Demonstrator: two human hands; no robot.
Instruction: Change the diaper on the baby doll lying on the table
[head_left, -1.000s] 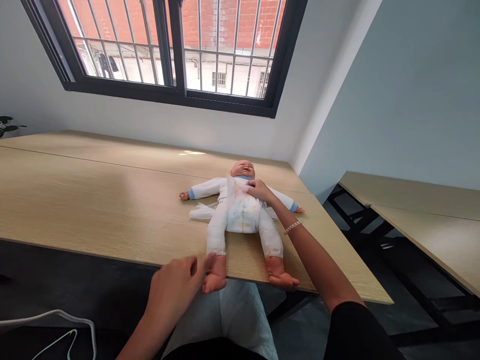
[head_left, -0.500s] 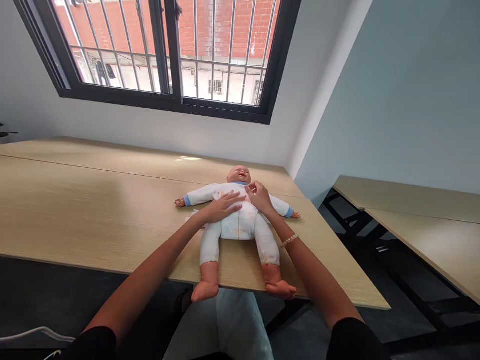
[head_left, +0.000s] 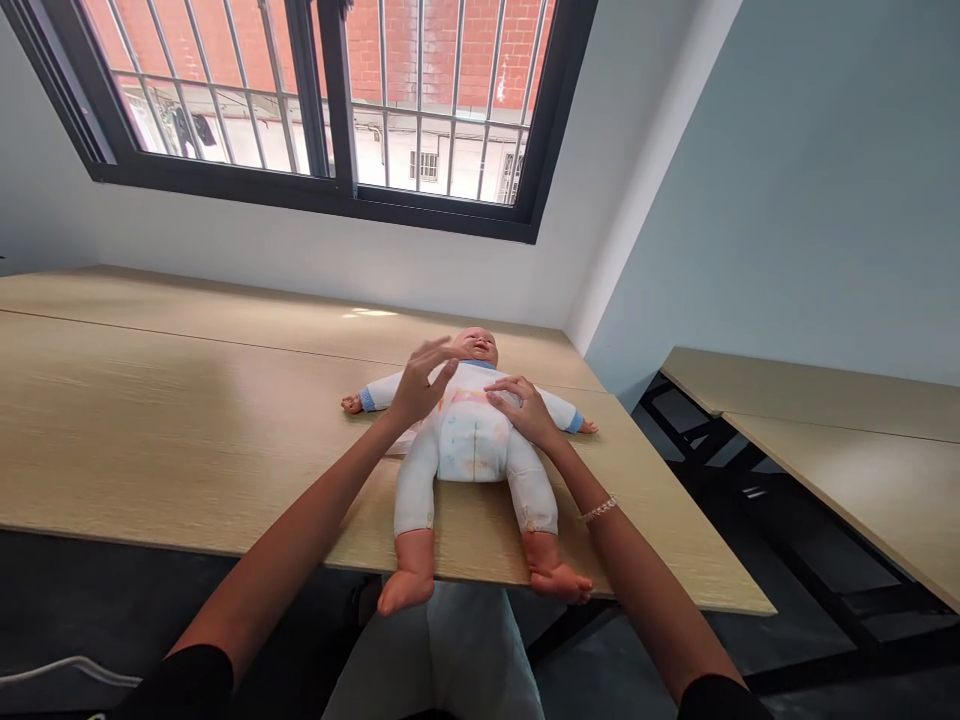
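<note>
A baby doll (head_left: 471,440) in a white suit with blue cuffs lies on its back on the wooden table (head_left: 187,420), its bare feet hanging over the near edge. My left hand (head_left: 421,384) hovers over the doll's chest on the left side, fingers spread and holding nothing. My right hand (head_left: 521,408), with a bead bracelet on the wrist, rests fingers-down on the doll's belly at the top of a white diaper with faint coloured print. A bit of white cloth (head_left: 406,441) sticks out from under the doll's left side.
A barred window (head_left: 337,100) fills the wall behind the table. A second wooden table (head_left: 825,420) stands to the right across a gap with dark floor. My light trousers (head_left: 450,650) show below the table's edge. A white cable (head_left: 52,668) lies at the lower left.
My left hand rose from near the doll's foot to its chest, then lifted off with fingers spread. My right hand slid from the collar down to the belly. The diaper front now lies flat.
</note>
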